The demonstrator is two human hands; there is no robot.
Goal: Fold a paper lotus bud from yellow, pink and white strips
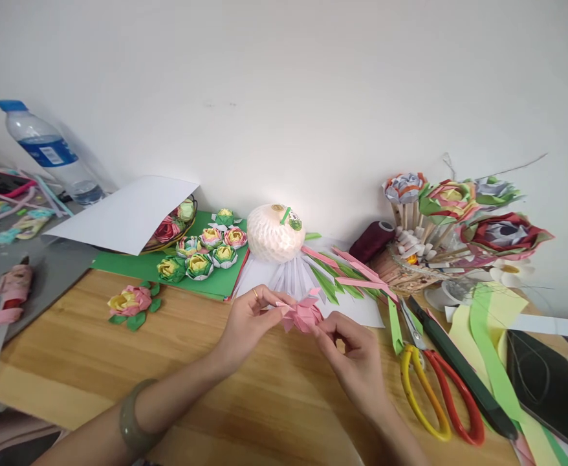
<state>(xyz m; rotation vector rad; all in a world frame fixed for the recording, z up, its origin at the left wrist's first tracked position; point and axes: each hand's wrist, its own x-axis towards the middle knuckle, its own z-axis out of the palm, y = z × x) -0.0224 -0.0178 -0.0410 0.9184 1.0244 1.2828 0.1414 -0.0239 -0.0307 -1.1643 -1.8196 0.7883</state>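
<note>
A pink folded-paper flower is held up over the wooden table between my two hands. My left hand pinches its left side between thumb and fingers. On the flower's lower right side, my right hand grips it with thumb and forefinger. Behind the flower lie white folded paper strips, with green strips and pink strips fanned to their right. A finished pink and yellow paper flower with green leaves rests on the table at the left.
Scissors with yellow and red handles lie right, beside a dark green long tool and a black phone. Several paper flowers sit on green card. A white netted ball, a glue gun and a water bottle stand around.
</note>
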